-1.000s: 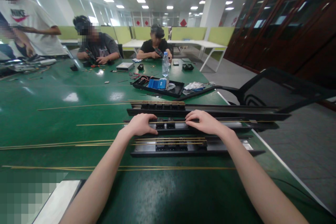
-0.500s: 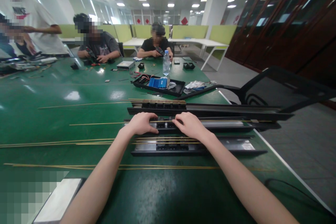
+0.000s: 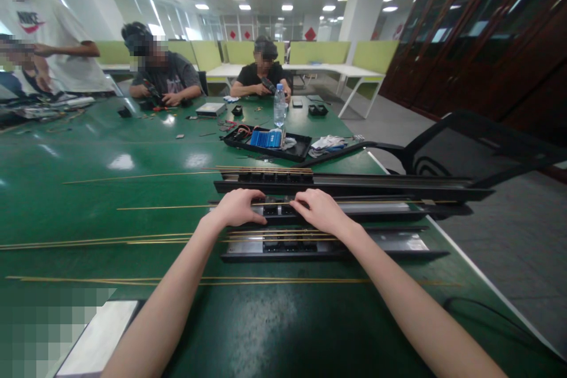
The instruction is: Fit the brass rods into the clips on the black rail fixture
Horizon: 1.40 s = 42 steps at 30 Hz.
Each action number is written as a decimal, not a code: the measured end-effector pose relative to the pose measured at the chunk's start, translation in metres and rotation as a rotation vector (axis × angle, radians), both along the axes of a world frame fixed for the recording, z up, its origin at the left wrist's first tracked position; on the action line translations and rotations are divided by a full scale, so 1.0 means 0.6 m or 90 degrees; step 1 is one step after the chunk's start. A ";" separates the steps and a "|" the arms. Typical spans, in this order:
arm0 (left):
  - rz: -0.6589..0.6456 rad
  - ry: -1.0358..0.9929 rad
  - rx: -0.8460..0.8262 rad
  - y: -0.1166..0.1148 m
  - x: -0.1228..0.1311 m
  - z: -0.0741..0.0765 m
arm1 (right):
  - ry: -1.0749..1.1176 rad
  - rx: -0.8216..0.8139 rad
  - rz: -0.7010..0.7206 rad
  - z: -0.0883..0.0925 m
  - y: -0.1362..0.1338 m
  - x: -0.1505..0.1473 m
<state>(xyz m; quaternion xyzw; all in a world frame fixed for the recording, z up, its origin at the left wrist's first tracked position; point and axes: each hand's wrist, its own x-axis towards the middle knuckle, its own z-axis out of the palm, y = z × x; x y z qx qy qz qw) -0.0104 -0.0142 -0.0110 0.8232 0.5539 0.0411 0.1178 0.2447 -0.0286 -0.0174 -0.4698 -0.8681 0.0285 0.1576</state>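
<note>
My left hand lies across the middle black rail, its thumb at the near wall and its fingers at the far wall. Just right of these fingertips, small black blocks sit in the metal-lined channel. At the blocks' right end my right hand has its thumb and fingertips drawn together; what lies between them is hidden. A thin brass rod runs along this rail, passing under both hands and out beyond either end. Nearer me, another rail holds black blocks with several brass rods above them.
Behind is a third rail with rods. Farther back stand a black tray of tools, gloves and a water bottle. Loose rods lie in front. A mesh chair adjoins the table's right edge. Several people work beyond.
Both hands keep almost the same place on the middle rail. The whole view has shifted very slightly.
</note>
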 end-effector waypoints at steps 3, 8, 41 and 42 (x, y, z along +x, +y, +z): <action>-0.004 -0.001 0.002 -0.001 0.000 0.001 | -0.002 -0.005 -0.004 0.001 -0.002 -0.001; -0.002 0.005 0.000 -0.002 0.001 0.002 | -0.004 -0.002 -0.005 0.000 -0.003 0.000; -0.002 0.000 0.013 0.003 -0.001 -0.006 | 0.003 0.053 -0.003 -0.008 0.004 0.003; -0.003 0.000 0.014 0.003 -0.001 -0.006 | 0.003 0.053 -0.003 -0.008 0.004 0.003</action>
